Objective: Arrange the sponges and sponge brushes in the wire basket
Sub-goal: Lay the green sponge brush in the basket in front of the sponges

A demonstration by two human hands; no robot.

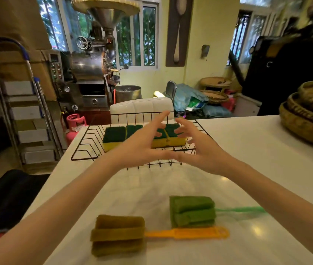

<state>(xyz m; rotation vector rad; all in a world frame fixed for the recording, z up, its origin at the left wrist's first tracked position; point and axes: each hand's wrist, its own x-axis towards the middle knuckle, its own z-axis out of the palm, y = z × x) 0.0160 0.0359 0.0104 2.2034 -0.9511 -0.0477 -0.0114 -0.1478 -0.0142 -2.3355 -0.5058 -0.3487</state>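
Two sponge brushes (151, 226) nearest, hands (171, 142) beyond, spread empty over sponges (144, 135) in wire basket (83, 148)

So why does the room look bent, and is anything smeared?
Head view: the wide lens bows the ladder and walls; both hands over the wire basket are motion-blurred; lamp glare spots the table.

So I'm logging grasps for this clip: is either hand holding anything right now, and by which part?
Nothing is held. The left hand and right hand hover open, fingers spread, over the wire basket.
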